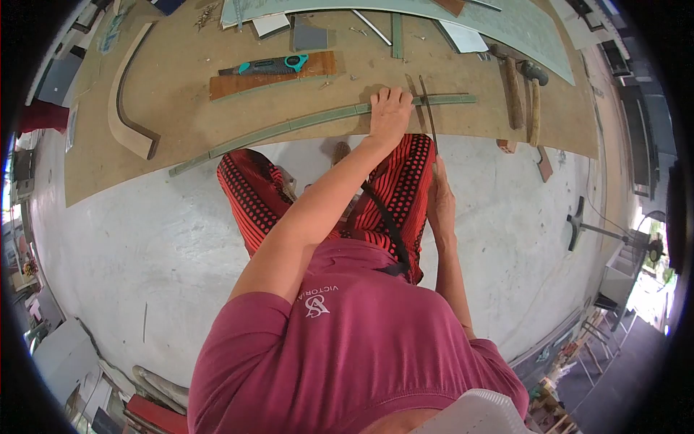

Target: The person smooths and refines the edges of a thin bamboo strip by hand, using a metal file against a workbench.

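My left hand (391, 112) presses down on a long, thin green strip (325, 118), fingers wrapped over it near its right end. The strip lies along the table's near edge, and its left end sticks out past that edge. Low at the table's edge, beside my right knee, my right hand (439, 195) is closed on a thin saw (429, 116). Its narrow dark blade points away from me and crosses the strip just right of my left hand. The saw's handle is hidden in my grip.
On the brown table (173, 94) lie a black-and-teal handled tool (267, 65) on a wooden piece (318, 69), a curved wooden form (126, 101), two hammers (514, 94) and a large pale green sheet (506, 36). A T-shaped stand (576, 224) is on the floor at right.
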A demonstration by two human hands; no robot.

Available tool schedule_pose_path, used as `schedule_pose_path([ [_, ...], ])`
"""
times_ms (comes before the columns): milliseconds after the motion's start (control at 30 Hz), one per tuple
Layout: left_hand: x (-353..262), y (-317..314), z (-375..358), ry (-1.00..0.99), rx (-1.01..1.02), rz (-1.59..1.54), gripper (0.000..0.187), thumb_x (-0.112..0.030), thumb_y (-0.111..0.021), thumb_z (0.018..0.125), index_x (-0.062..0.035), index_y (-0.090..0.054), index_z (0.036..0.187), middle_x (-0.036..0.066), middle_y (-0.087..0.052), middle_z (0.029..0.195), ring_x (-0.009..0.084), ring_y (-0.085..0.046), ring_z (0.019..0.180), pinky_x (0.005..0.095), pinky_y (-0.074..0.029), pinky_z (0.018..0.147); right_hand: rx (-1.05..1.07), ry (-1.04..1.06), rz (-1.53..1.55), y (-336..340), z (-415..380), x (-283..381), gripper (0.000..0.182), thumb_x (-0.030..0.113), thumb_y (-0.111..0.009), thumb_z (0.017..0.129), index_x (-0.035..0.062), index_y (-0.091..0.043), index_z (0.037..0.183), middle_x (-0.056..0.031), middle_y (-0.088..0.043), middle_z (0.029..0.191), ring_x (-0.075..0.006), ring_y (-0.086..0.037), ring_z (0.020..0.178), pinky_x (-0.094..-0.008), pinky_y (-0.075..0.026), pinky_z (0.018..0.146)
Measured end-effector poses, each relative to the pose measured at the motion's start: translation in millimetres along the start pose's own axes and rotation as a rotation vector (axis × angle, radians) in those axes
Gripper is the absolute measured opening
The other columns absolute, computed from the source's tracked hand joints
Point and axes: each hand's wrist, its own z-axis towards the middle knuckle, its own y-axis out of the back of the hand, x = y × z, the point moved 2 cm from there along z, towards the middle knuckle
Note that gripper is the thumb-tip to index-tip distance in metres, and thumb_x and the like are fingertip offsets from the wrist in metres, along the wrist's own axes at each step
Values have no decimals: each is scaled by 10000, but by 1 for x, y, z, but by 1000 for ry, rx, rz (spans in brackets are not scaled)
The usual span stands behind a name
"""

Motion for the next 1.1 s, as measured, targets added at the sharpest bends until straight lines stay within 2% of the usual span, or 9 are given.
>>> schedule_pose_path([
  [100,0,-1,0,-11,-32,2,210,-174,-656,816,-85,-583,992,92,-542,1005,313,-494,958,448,-361,813,23,-191,78,3,-1,1,551,53,-437,961,139,-244,1469,-258,-525,1290,-462,-567,1063,-491,-484,823],
  [167,-1,-4,-1,-5,-25,1,209,-173,-656,817,-87,-583,993,93,-540,1004,313,-493,959,448,-360,817,93,-389,64,6,1,4,467,139,-450,980,112,-287,1416,-298,-592,1137,-492,-584,976,-511,-481,751],
  [367,-2,-1,-1,-5,-20,12,206,-169,-653,821,-89,-582,996,99,-534,1011,313,-495,957,448,-360,824,106,-326,-98,-4,30,-10,326,242,-460,984,87,-391,1261,-311,-632,853,-525,-588,830,-552,-456,641],
  [533,-2,0,1,-3,-19,-2,207,-168,-650,824,-85,-577,999,103,-529,1014,315,-497,956,451,-361,824,68,-306,-119,-7,51,-2,315,257,-447,986,96,-396,1252,-309,-627,819,-522,-588,811,-566,-454,626],
  [667,0,-2,0,4,-28,23,218,-173,-659,817,-87,-577,999,104,-529,1003,317,-498,954,453,-361,822,107,-385,-86,-2,8,-15,310,260,-441,988,113,-405,1259,-312,-621,821,-515,-588,824,-580,-449,643],
  [800,0,-4,-1,-1,-37,-8,222,-177,-663,812,-87,-584,999,106,-530,994,320,-499,950,454,-363,828,46,-312,-46,-2,-17,-15,310,269,-435,991,113,-413,1258,-315,-621,834,-524,-578,827,-587,-439,654],
  [900,0,-5,-2,-15,-44,20,216,-174,-663,812,-84,-587,993,103,-531,993,317,-499,948,455,-363,833,-4,-242,-12,-6,20,-10,312,263,-431,991,102,-411,1259,-325,-612,836,-532,-569,818,-587,-429,646],
  [1000,0,-4,-1,4,-29,10,214,-171,-667,808,-80,-588,985,102,-532,995,314,-497,950,454,-363,838,96,-350,-84,-8,53,-2,318,249,-434,989,101,-412,1270,-336,-605,847,-533,-566,820,-586,-424,650],
  [1100,-1,-1,0,15,-28,8,209,-172,-663,810,-78,-583,978,103,-533,997,316,-494,957,453,-362,833,64,-236,-66,-10,56,-11,331,241,-438,988,93,-409,1282,-336,-607,853,-530,-569,821,-581,-427,649],
])
